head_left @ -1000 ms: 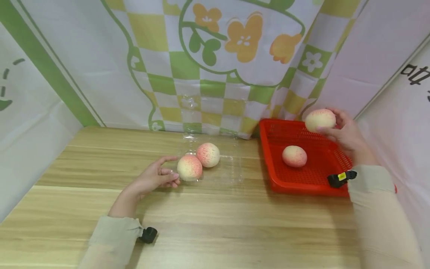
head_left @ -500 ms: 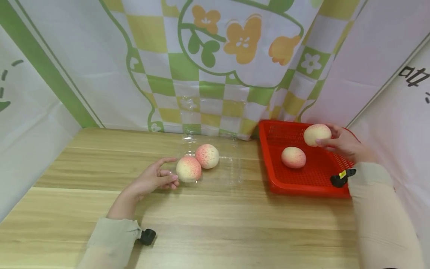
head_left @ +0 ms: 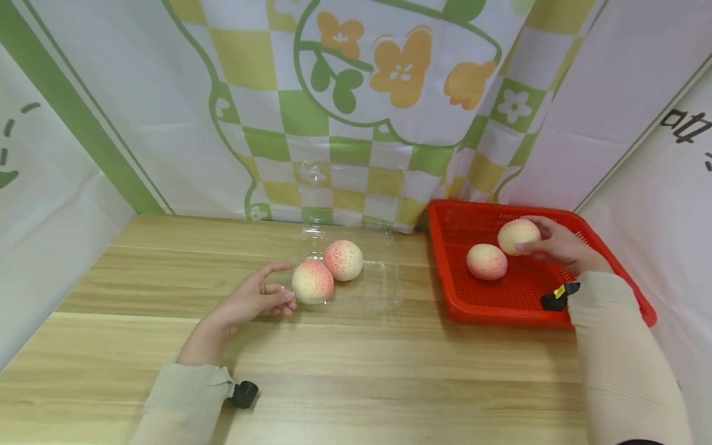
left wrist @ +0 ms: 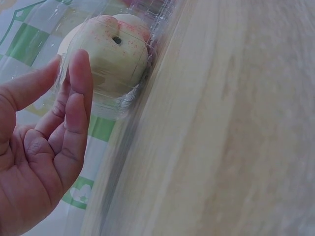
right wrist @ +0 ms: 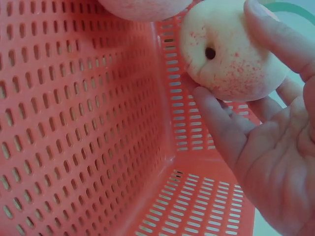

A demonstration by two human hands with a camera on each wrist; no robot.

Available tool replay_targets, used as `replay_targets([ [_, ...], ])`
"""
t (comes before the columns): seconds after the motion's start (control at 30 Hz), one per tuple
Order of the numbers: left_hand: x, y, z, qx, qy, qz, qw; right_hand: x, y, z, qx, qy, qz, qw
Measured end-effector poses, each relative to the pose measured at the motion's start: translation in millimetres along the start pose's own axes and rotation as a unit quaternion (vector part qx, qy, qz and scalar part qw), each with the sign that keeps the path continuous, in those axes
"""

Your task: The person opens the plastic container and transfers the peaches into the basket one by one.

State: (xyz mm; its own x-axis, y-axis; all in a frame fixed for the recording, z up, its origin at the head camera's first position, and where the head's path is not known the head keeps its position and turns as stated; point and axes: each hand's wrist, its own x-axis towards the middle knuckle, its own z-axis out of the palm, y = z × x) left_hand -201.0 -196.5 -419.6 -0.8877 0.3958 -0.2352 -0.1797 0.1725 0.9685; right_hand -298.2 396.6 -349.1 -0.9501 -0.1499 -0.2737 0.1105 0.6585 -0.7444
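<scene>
**Peach Held Over Red Basket, Second Hand at Clear Tray**

Gripping a peach (head_left: 518, 236) with curled fingers and thumb, the right hand (head_left: 556, 247) sits at the right of the head frame, inside the red basket (head_left: 612, 272). The right wrist view shows the held peach at upper right, its stem dimple facing the camera, fingers wrapped under and over it, close to the basket's perforated wall. A second peach (head_left: 486, 261) lies on the basket floor, just left of the held one.

The left hand (head_left: 253, 300) rests at centre-left of the head frame on the wooden table (head_left: 356, 371). Its fingers are relaxed and extended, touching the clear plastic tray (head_left: 384, 287) without clamping anything. The tray holds a near peach (head_left: 313, 281), just beside the fingertips, and a far peach (head_left: 343, 260) touching it behind.

A patterned backdrop (head_left: 356, 93) fills the upper frame.
</scene>
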Motion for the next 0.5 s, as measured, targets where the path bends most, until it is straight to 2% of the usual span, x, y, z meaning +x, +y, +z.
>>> replay_targets([
  [0.4, 1.0, -1.1, 0.4, -0.001, 0.001, 0.000, 1.0000, 3.3, 7.0, 1.4, -0.095, -0.013, 0.007, 0.995],
  [0.5, 1.5, -0.9, 0.1, -0.002, 0.001, -0.001, 1.0000, 5.0, 8.4, 1.5, -0.100, -0.023, 0.007, 0.995],
])
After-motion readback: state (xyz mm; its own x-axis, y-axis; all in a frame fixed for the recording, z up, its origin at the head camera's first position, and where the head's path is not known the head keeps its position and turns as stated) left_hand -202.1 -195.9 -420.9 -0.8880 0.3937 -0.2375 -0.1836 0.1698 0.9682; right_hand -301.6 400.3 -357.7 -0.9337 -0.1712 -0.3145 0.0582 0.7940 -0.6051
